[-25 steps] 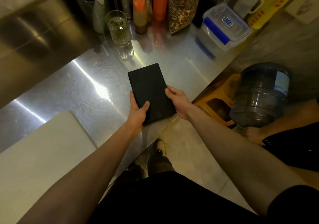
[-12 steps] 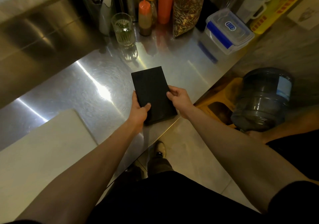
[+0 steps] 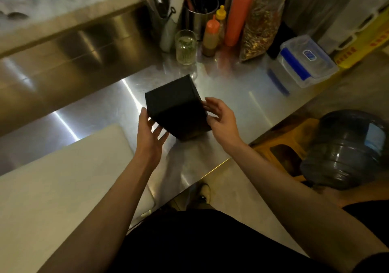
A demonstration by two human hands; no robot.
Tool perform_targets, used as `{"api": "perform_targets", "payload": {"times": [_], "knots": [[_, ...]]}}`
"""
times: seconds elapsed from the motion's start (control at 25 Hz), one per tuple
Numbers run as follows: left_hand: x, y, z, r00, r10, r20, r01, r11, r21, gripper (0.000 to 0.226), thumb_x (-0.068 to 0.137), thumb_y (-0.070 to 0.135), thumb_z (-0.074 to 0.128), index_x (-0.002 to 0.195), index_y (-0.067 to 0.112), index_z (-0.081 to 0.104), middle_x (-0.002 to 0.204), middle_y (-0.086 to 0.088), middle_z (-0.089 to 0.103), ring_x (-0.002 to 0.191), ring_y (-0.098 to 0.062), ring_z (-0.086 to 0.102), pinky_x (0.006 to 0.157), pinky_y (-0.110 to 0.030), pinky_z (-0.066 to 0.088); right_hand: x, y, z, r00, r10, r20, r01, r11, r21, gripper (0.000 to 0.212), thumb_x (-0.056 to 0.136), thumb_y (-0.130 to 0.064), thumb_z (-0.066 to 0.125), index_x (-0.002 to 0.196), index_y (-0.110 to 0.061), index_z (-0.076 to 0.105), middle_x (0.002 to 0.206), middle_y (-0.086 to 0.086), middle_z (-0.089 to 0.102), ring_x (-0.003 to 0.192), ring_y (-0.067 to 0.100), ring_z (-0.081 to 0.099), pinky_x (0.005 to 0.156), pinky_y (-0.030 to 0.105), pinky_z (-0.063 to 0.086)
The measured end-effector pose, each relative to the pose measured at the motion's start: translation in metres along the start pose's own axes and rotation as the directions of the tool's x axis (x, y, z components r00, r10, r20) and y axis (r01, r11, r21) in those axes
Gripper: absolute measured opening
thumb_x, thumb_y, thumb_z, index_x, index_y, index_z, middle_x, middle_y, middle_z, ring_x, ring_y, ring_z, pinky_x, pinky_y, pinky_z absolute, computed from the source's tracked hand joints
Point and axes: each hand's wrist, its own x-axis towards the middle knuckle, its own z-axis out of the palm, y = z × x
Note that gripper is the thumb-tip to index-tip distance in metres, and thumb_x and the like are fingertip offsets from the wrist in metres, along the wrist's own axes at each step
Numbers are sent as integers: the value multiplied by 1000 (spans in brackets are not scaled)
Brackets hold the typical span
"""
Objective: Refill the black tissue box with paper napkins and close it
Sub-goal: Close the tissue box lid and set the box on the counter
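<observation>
The black tissue box (image 3: 176,108) is tipped up on one edge above the steel counter (image 3: 231,95), showing two plain dark faces with no opening in sight. My left hand (image 3: 150,130) cups its lower left side, thumb on the left edge and fingers spread underneath. My right hand (image 3: 219,118) touches the right edge with its fingertips. No paper napkins are visible.
Behind the box stand a glass with greens (image 3: 186,48), squeeze bottles (image 3: 211,35), a bag of dried spices (image 3: 261,24) and a clip-lid plastic container (image 3: 305,62). A white cutting board (image 3: 52,188) lies at the left. A water jug (image 3: 345,148) sits on the floor right.
The box lay flat on the counter under both hands; now it is tilted up on edge and turned, with both hands shifted to its sides. The camera has moved closer.
</observation>
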Motion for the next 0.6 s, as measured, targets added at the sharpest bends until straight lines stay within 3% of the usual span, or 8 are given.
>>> {"api": "perform_targets", "payload": {"times": [0.16, 0.28, 0.44, 0.6], "knots": [[-9, 8, -28, 999, 37, -17, -37, 998, -54, 37, 99, 51, 38, 116, 24, 58, 129, -5, 60, 124, -22, 54, 110, -45, 40, -4, -6, 26, 979, 162, 121, -189, 946, 262, 35, 105, -15, 39, 136, -7, 52, 128, 14, 61, 123, 22, 57, 108, 35, 45], [-14, -2, -43, 995, 100, -4, -100, 995, 29, 25, 99, 35, 45, 107, 20, 63, 123, -1, 63, 124, -22, 52, 105, -38, 43, -9, -4, 40, 965, 183, 190, -223, 951, 213, 37, 104, -33, 42, 124, -10, 64, 119, 11, 66, 115, 21, 61, 101, 35, 49], [-17, -30, -59, 993, 119, -15, -117, 988, 104, 27, 94, 7, 45, 121, 9, 45, 125, -9, 52, 123, -28, 51, 94, -31, 50, -10, 9, 41, 957, 213, 195, -250, 950, 186, 28, 100, -27, 48, 119, -15, 65, 119, 6, 65, 114, 21, 61, 98, 41, 53], [-29, -54, -62, 995, 92, 22, -95, 980, 176, 50, 97, 3, 49, 143, 14, 33, 135, 4, 44, 117, -13, 50, 81, -18, 54, -23, 14, 42, 941, 259, 217, -273, 961, 37, 31, 98, -14, 54, 129, -15, 58, 123, -2, 56, 105, 9, 58, 70, 13, 54]]}}
